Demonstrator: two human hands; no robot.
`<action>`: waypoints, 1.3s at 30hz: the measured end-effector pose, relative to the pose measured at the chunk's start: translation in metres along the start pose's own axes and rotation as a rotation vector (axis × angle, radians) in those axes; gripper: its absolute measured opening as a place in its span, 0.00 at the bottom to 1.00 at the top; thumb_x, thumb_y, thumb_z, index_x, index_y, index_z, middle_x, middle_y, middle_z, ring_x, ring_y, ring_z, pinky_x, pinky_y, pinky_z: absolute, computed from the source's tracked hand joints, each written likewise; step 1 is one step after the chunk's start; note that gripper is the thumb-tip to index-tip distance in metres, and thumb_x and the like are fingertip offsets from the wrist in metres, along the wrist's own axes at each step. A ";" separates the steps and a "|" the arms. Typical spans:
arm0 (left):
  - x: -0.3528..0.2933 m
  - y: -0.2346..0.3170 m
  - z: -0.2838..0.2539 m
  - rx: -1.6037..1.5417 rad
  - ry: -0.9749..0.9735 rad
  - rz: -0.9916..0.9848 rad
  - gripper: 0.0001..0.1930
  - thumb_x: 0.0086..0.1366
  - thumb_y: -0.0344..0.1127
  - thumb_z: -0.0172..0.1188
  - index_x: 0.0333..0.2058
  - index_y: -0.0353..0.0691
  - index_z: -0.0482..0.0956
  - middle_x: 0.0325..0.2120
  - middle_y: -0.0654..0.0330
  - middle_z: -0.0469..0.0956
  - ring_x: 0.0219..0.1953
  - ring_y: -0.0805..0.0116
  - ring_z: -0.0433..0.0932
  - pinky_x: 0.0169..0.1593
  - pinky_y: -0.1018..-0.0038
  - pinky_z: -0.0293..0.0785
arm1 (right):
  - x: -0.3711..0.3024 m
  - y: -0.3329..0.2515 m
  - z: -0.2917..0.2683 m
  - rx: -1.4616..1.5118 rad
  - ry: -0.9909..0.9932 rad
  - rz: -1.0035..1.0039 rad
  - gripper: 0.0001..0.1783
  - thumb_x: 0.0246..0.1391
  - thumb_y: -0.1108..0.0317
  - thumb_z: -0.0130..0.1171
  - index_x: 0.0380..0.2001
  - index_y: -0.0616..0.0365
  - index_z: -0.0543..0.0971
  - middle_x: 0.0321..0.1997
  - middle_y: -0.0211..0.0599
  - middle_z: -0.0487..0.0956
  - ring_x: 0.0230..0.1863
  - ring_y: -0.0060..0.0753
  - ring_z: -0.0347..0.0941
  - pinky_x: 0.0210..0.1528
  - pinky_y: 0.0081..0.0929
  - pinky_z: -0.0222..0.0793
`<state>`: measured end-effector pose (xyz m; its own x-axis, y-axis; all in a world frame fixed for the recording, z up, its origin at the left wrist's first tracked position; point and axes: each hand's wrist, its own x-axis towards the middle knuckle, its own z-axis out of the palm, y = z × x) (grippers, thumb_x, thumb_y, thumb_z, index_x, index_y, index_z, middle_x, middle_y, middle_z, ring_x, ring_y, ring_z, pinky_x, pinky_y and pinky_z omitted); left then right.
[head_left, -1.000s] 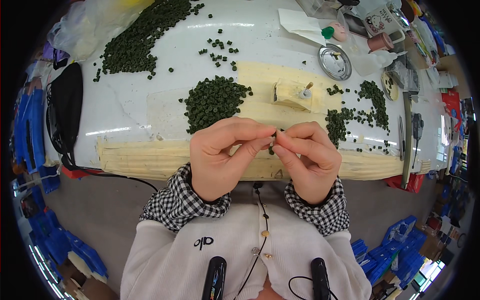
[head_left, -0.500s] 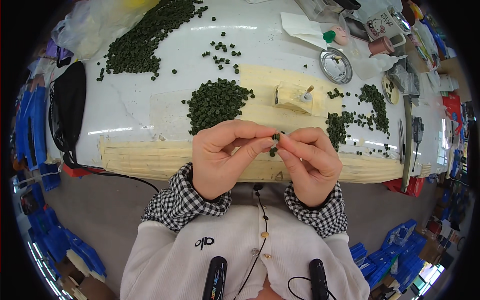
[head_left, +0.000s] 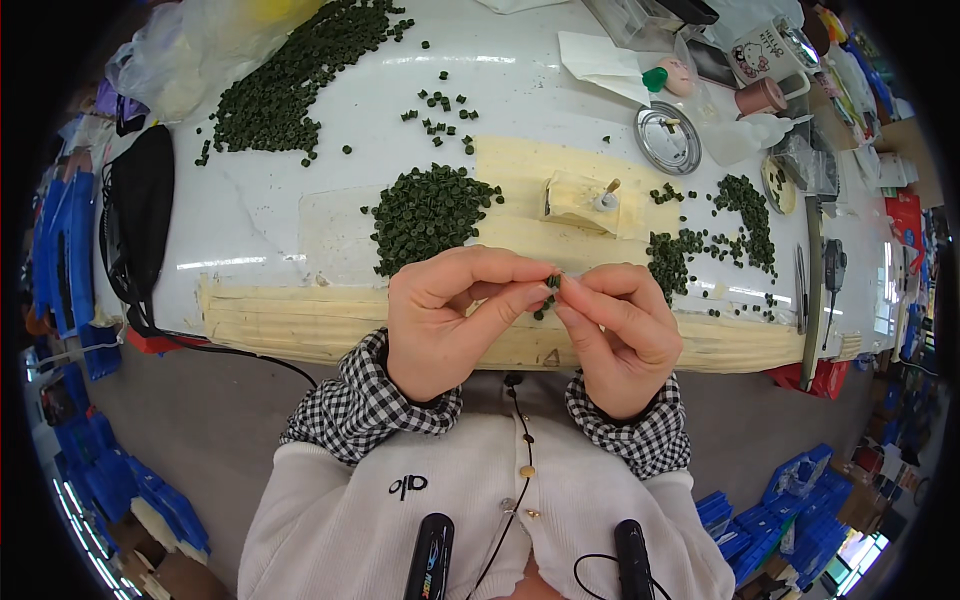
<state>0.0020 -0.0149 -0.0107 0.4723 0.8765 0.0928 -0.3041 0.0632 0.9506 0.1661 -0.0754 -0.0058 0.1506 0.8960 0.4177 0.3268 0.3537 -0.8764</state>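
Note:
My left hand (head_left: 440, 315) and my right hand (head_left: 622, 330) meet fingertip to fingertip over the near edge of the table. Between them is a small dark green cylindrical piece (head_left: 553, 283), pinched by the left thumb and forefinger. The right thumb and forefinger press against its other side; fingertips hide part of it. Just below, another green piece (head_left: 541, 312) shows near the fingertips. Beyond my left hand lies a heap of the same green pieces (head_left: 430, 215). More loose green pieces (head_left: 672, 262) are spread beyond my right hand.
A tape-wrapped block (head_left: 580, 205) with an upright peg stands on yellowish tape. Farther back are a large green pile (head_left: 270, 110), a round metal lid (head_left: 668, 138), a squeeze bottle (head_left: 745, 135) and a white mug (head_left: 757, 50). A black pouch (head_left: 138, 215) lies at left.
Both hands stay nearly in place, still pinching at the same spot. The fingertips have shifted slightly around the green piece, and the view has moved a little.

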 end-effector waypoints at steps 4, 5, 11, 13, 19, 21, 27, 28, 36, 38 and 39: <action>0.001 -0.001 0.000 0.015 -0.003 0.006 0.10 0.59 0.19 0.60 0.40 0.28 0.79 0.37 0.54 0.79 0.38 0.72 0.79 0.44 0.78 0.77 | 0.000 0.001 0.000 0.000 -0.001 0.002 0.17 0.45 0.84 0.65 0.42 0.60 0.82 0.37 0.37 0.76 0.32 0.23 0.73 0.30 0.15 0.68; 0.001 -0.001 -0.001 0.019 -0.003 0.010 0.10 0.59 0.19 0.60 0.40 0.28 0.80 0.37 0.54 0.79 0.38 0.72 0.79 0.44 0.78 0.77 | 0.000 0.001 0.000 -0.003 -0.003 -0.001 0.17 0.45 0.84 0.65 0.42 0.60 0.82 0.37 0.37 0.76 0.32 0.23 0.73 0.30 0.15 0.68; 0.003 -0.001 -0.001 0.039 -0.016 0.016 0.10 0.59 0.19 0.60 0.40 0.29 0.80 0.37 0.54 0.80 0.39 0.72 0.79 0.44 0.78 0.77 | 0.001 0.001 0.000 -0.007 -0.011 0.000 0.18 0.46 0.84 0.64 0.42 0.60 0.82 0.37 0.37 0.76 0.32 0.23 0.73 0.31 0.16 0.68; 0.003 0.000 0.000 0.044 -0.010 0.014 0.09 0.59 0.19 0.60 0.40 0.29 0.80 0.37 0.54 0.80 0.39 0.72 0.79 0.44 0.78 0.77 | 0.000 0.003 0.000 0.009 -0.013 -0.004 0.18 0.46 0.83 0.64 0.43 0.62 0.81 0.37 0.37 0.76 0.33 0.24 0.73 0.33 0.17 0.69; 0.003 0.001 -0.001 0.082 0.038 -0.021 0.09 0.59 0.20 0.61 0.40 0.30 0.80 0.35 0.56 0.80 0.38 0.74 0.79 0.42 0.80 0.75 | 0.030 0.000 -0.020 -0.333 0.145 -0.019 0.18 0.45 0.79 0.65 0.44 0.63 0.80 0.33 0.38 0.75 0.33 0.28 0.72 0.37 0.22 0.68; 0.004 0.001 0.000 0.087 0.043 -0.015 0.09 0.59 0.20 0.61 0.40 0.30 0.80 0.35 0.57 0.80 0.37 0.74 0.79 0.41 0.80 0.75 | 0.047 0.004 -0.026 -0.517 0.134 -0.046 0.16 0.45 0.77 0.65 0.41 0.61 0.81 0.32 0.37 0.75 0.32 0.31 0.71 0.36 0.24 0.67; 0.005 -0.002 -0.001 0.111 0.037 0.007 0.09 0.59 0.20 0.61 0.40 0.30 0.80 0.34 0.57 0.80 0.37 0.74 0.79 0.40 0.81 0.74 | 0.065 0.017 -0.027 -0.677 0.036 -0.113 0.09 0.49 0.74 0.63 0.36 0.62 0.80 0.30 0.34 0.76 0.31 0.27 0.70 0.34 0.23 0.65; 0.006 -0.001 0.000 0.104 0.038 0.008 0.09 0.59 0.20 0.61 0.40 0.30 0.80 0.35 0.57 0.80 0.37 0.74 0.79 0.41 0.81 0.74 | 0.065 0.019 -0.026 -0.669 0.026 -0.115 0.09 0.49 0.74 0.63 0.36 0.62 0.80 0.30 0.34 0.76 0.31 0.27 0.71 0.34 0.23 0.66; 0.004 -0.004 0.000 0.072 0.042 0.017 0.10 0.59 0.20 0.61 0.40 0.30 0.80 0.35 0.56 0.80 0.38 0.73 0.79 0.44 0.79 0.76 | 0.055 -0.020 -0.028 -0.412 0.229 -0.214 0.05 0.47 0.78 0.64 0.29 0.65 0.78 0.31 0.37 0.77 0.33 0.31 0.71 0.36 0.24 0.67; 0.004 -0.005 0.000 0.075 0.040 0.023 0.10 0.59 0.20 0.61 0.40 0.30 0.80 0.36 0.56 0.80 0.39 0.73 0.79 0.44 0.79 0.76 | 0.053 -0.022 -0.029 -0.269 0.087 -0.230 0.05 0.48 0.79 0.63 0.30 0.65 0.77 0.31 0.37 0.77 0.32 0.31 0.71 0.36 0.24 0.67; 0.004 -0.005 0.000 0.073 0.040 0.019 0.10 0.59 0.20 0.61 0.40 0.30 0.80 0.36 0.56 0.80 0.39 0.73 0.79 0.44 0.79 0.76 | 0.051 -0.015 -0.026 -0.190 0.047 -0.211 0.05 0.52 0.78 0.61 0.32 0.65 0.76 0.33 0.38 0.77 0.33 0.30 0.72 0.37 0.23 0.68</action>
<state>0.0056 -0.0117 -0.0151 0.4336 0.8955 0.1001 -0.2508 0.0132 0.9680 0.1931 -0.0421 0.0345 0.1026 0.7927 0.6009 0.5239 0.4705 -0.7101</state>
